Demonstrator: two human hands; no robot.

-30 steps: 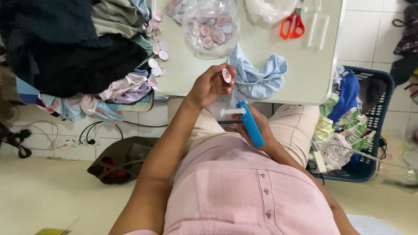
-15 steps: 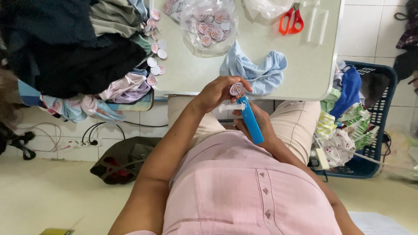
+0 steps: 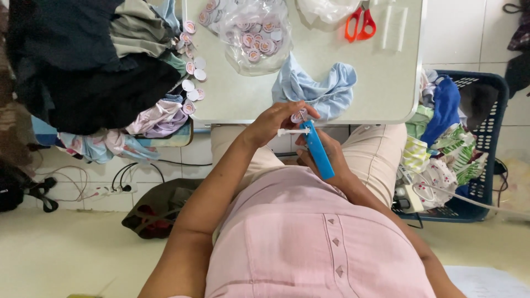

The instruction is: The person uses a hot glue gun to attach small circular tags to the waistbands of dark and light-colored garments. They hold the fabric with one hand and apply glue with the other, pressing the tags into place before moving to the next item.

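Now the white table (image 3: 386,83) edge sits above both hands: the right hand (image 3: 331,157) grips the blue tagging gun (image 3: 318,150), and the left hand (image 3: 273,121) has brought its pinched round tag (image 3: 298,116) down onto the gun's needle.

Glossy blue plastic tagging gun (image 3: 319,150)

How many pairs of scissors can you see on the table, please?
1. The orange-handled scissors lie at the far edge of the white table, right of the clear bag of round tags. More could be hidden under the clothes pile.
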